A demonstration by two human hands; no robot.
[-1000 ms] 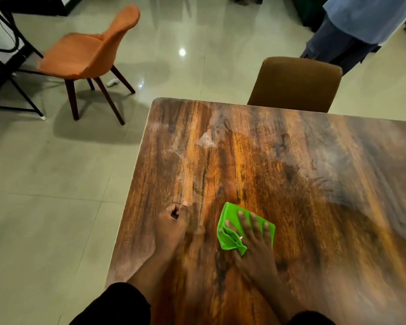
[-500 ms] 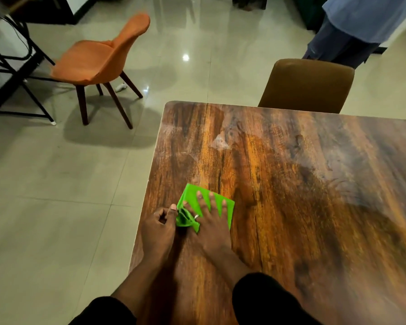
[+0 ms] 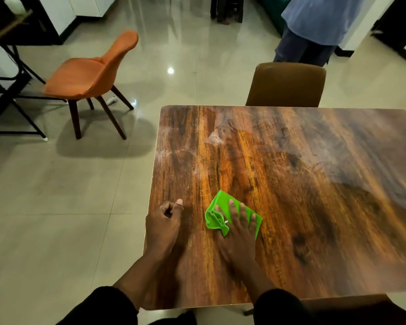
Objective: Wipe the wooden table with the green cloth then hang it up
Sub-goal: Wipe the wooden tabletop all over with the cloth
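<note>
A folded green cloth lies flat on the wooden table, near its front left part. My right hand presses down on the cloth with fingers spread, covering most of it. My left hand rests on the table near the left edge, fingers curled into a loose fist with the thumb up, holding nothing. It sits a hand's width to the left of the cloth. Pale smears show on the table's far left area.
A brown chair stands tucked at the table's far side, and a person in blue stands behind it. An orange chair stands on the tiled floor to the left, beside a black metal frame.
My right hand slid the cloth left until it met my left hand, then back to the right. My left hand stayed near the table's left edge.
</note>
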